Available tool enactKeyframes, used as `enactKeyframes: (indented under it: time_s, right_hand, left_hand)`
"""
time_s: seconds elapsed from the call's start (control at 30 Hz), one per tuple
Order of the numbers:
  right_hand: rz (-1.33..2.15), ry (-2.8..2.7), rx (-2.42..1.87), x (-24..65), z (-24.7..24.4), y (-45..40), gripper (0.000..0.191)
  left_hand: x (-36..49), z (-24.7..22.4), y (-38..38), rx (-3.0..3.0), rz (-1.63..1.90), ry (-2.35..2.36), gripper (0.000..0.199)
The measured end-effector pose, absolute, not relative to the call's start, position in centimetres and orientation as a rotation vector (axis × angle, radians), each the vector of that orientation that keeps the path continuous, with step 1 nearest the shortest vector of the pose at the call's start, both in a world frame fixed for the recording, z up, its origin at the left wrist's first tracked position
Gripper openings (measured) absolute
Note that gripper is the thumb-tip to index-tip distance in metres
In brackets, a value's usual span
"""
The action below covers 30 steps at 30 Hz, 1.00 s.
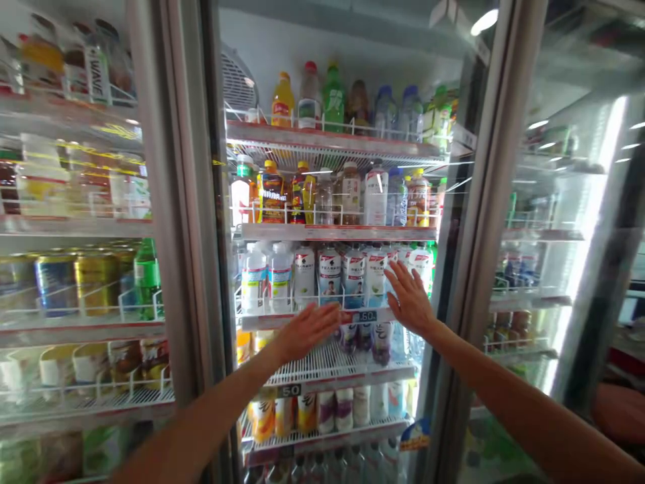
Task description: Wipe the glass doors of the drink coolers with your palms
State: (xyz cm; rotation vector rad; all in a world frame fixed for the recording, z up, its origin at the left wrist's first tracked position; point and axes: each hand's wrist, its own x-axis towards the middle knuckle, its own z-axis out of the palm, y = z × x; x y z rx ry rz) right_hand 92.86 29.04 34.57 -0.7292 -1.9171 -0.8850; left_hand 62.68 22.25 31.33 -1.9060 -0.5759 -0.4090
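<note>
Both hands reach out before the middle section of an upright drinks fridge. My left hand [310, 331] has its fingers stretched out and pointing right, holding nothing, in front of the edge of the middle shelf [262, 322]. Higher and to the right, my right hand [410, 301] is open with fingers apart, in front of the white-labelled bottles [376, 272] at that shelf's right end. Whether either hand touches anything cannot be told. Below, between the hands, stand purple-labelled bottles [381, 343]. Clear bottles with blue-and-yellow labels [280, 277] stand above my left hand.
Metal door frames [186, 202] flank the middle section. The left section holds gold cans [95, 282] and a green bottle [146, 275]. Orange-labelled bottles [272, 191] and a green bottle [333, 101] stand on upper shelves. White reflections cross the upper middle section.
</note>
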Motion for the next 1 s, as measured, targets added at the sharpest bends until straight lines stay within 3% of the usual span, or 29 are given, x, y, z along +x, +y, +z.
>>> enactKeyframes:
  time_s: [0.1, 0.3, 0.57, 0.8, 0.87, 1.0]
  right_hand:
    - [-0.895, -1.935, -0.763, 93.9, 33.5, 28.8, 0.059]
    - [-0.874, -1.806, -0.887, 97.0, 33.7, 28.6, 0.058]
    - [-0.877, -1.873, -0.982, 101.5, 30.3, 27.1, 0.055]
    - [-0.883, -1.747, -0.999, 106.1, 32.8, 27.4, 0.058]
    - [-0.886, -1.768, -0.998, 106.8, 32.1, 27.2, 0.057]
    - [-0.923, -1.844, -0.966, 107.8, 30.2, 26.8, 0.054]
  left_hand:
    - [64.5, 30.2, 23.5, -1.961, -0.321, -0.432, 0.043]
    - [68.7, 37.6, 26.7, -1.724, -0.625, -0.712, 0.047]
    - [74.7, 29.0, 27.4, -2.113, -0.140, -0.381, 0.042]
    - [82.2, 38.3, 31.4, -1.944, -0.515, -0.700, 0.050]
    - [83.7, 36.0, 31.3, -2.005, -0.414, -0.632, 0.049]
    - [84.6, 27.2, 29.8, -2.130, -0.193, -0.414, 0.039]
